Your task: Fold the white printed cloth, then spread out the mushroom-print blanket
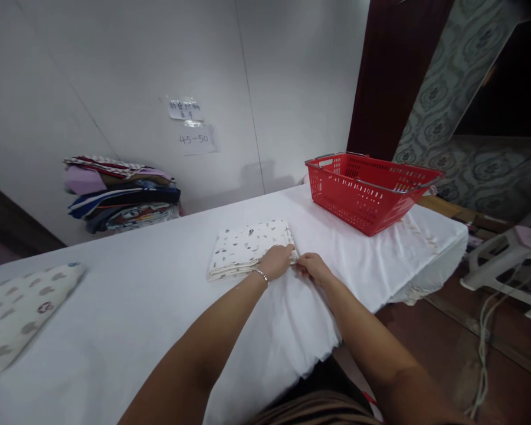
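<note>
A folded white cloth with a small scattered print lies on the white-covered table in front of me, its layered edge facing me. My left hand, with a bracelet at the wrist, rests over its near right part, fingers closed at the edge. At the same corner my right hand has its fingers pinched together on the cloth's edge. The fingertips of both hands are partly hidden.
A red plastic basket stands at the table's right end. Another printed cloth lies at the far left. Stacked clothes are by the wall, beyond the table's back edge. A plastic stool and cables are at right.
</note>
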Available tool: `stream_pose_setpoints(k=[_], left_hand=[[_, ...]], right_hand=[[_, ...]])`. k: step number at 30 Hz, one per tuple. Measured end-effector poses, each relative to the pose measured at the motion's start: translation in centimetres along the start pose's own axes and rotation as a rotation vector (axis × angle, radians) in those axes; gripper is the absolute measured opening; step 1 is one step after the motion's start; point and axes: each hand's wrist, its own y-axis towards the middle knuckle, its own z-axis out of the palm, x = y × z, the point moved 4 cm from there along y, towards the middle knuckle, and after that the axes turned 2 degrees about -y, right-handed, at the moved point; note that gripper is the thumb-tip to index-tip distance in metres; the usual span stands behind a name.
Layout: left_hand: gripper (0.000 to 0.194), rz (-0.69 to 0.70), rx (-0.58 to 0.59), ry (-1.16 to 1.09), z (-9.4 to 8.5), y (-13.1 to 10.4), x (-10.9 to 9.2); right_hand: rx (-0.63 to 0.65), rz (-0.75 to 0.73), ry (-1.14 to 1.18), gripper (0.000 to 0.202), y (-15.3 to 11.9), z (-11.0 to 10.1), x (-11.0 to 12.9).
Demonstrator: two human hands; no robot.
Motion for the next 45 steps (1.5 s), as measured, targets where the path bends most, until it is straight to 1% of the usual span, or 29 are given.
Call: stream_pose_setpoints(k=[5,11,14,23,27,32,39,45], left_hand=[[0.035,-0.045,-0.01,-0.078,0.5,0.1,0.4],[0.032,-0.039,-0.041,-0.218,0.5,-0.1,1.0],[0.031,-0.029,-0.044,-0.251,0.6,0.0,1.1],[0.029,-0.053,-0.052,-0.222,0.5,0.2,0.9],[0.028,-0.095,-0.073,-0.186,0.4,0.2,0.8],[0.025,-0.055,-0.111,-0.114,1.2,-0.2,0.2],[0.026,-0.076,-0.12,-0.166,1.8,-0.5,0.6],[0.026,-0.08,-0.108,-0.132,2.1,-0.3,0.6]], right_hand=[[0.018,-0.007,0.036,0.007,-0.1,-0.1,0.0],[0.062,0.002,0.076,0.009,-0.4,-0.1,0.5],[0.087,0.009,0.104,0.012,-0.6,-0.1,0.7],[0.044,0.004,0.07,0.009,0.1,-0.1,0.1],[0.041,-0.004,0.065,0.007,0.1,-0.1,0.0],[0.065,-0.006,0.079,0.006,0.0,-0.3,0.2],[0.084,0.005,0.107,0.005,0.1,-0.3,0.3],[0.096,0.024,0.116,0.013,0.0,-0.2,0.4]])
